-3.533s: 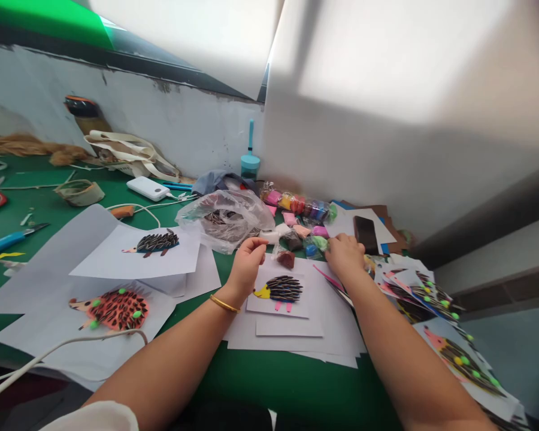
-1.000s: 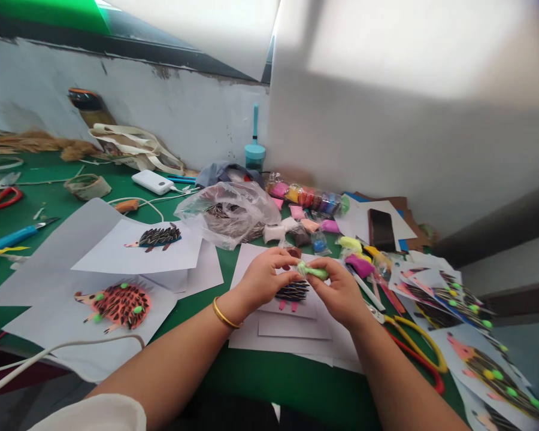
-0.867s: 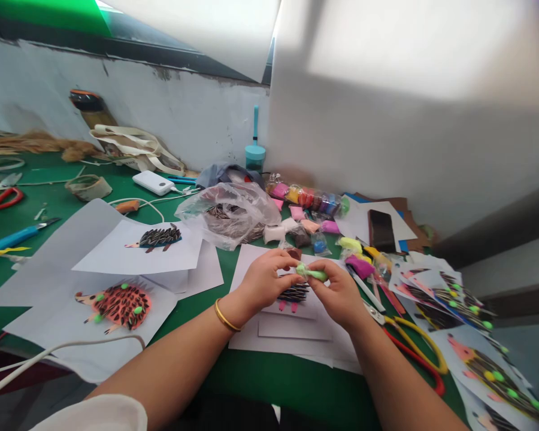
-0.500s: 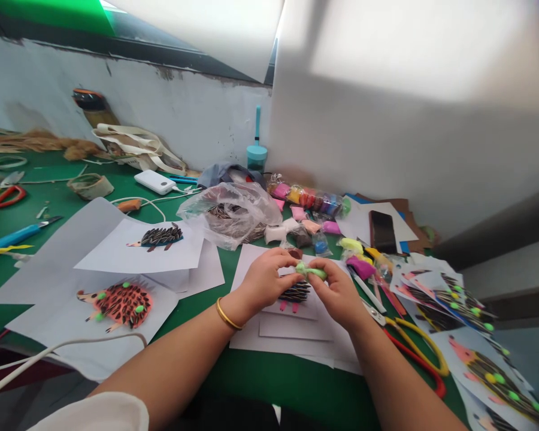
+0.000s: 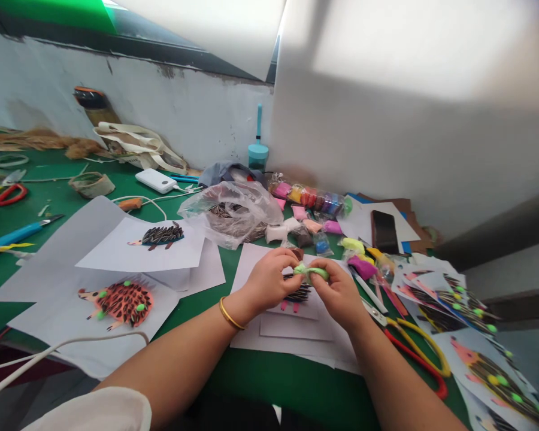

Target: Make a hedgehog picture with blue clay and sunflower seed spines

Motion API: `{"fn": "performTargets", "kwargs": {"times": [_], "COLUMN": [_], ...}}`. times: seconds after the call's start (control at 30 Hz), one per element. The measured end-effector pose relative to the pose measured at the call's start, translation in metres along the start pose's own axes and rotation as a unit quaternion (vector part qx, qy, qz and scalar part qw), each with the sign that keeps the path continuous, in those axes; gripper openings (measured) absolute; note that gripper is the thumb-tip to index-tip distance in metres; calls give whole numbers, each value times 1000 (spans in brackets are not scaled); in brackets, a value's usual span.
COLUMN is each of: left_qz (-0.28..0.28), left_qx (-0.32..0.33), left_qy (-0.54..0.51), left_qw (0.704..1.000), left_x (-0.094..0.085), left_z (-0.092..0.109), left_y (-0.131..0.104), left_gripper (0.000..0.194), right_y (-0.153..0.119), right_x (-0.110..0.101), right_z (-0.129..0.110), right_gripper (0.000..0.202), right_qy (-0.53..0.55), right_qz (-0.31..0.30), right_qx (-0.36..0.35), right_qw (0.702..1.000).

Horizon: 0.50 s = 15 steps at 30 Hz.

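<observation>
Green table (image 5: pixel 260 383) edge lies bare below both hands pinching clay (image 5: pixel 312 273).

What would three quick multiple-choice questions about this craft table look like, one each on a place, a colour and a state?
1. Where does the phone lie?
A. right of the clay packets
B. beside the blue knife
C. under the plastic bag

2. What colour is the clay lump in the hands?
A. brown
B. light green
C. blue

3. How is the clay held?
A. lying loose on paper
B. pinched between both hands
C. in one hand only

Answers: 1 A, it rests on white paper beyond the row of clay packets. 2 B, it shows pale green. 3 B, the left hand and right hand both pinch it.
</observation>
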<state>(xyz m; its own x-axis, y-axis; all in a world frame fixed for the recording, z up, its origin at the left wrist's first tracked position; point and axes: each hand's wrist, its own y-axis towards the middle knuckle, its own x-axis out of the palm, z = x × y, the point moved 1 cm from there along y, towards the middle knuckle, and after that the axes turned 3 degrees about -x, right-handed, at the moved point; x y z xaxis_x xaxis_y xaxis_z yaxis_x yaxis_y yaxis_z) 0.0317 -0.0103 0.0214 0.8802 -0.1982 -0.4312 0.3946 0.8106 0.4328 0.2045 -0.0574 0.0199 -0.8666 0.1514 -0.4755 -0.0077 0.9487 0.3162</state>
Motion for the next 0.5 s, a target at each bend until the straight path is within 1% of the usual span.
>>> {"fn": "performTargets", "kwargs": {"times": [0.1,0.17,0.23,0.33,0.43,0.5], "left_qz": [26,28,13,-23,-46,-38], "left_qx": [4,2,-8,-21,-21,-20], "left_qy": [2,-2,-5,3,16,21], "left_qw": [1000,1000,1000,1000,999,999], "left_x": [-2,-3,-4,-4,-4,-4], "left_z": [2,3,2,0,-1,-1], "left_y": [0,0,1,1,0,0], "left_gripper": [6,4,7,16,11,7], "right_y": [0,0,0,0,0,0], "right_x": [-2,-3,-3,0,2,1], "right_z": [2,4,5,4,3,2], "right_gripper": [14,16,16,14,13,14], "right_qy": [-5,-1,3,16,24,20], "right_qz": [30,45,39,9,-6,-4], "right_qx": [6,6,4,-5,-6,-1], "right_qw": [1000,999,999,1000,1000,1000]}}
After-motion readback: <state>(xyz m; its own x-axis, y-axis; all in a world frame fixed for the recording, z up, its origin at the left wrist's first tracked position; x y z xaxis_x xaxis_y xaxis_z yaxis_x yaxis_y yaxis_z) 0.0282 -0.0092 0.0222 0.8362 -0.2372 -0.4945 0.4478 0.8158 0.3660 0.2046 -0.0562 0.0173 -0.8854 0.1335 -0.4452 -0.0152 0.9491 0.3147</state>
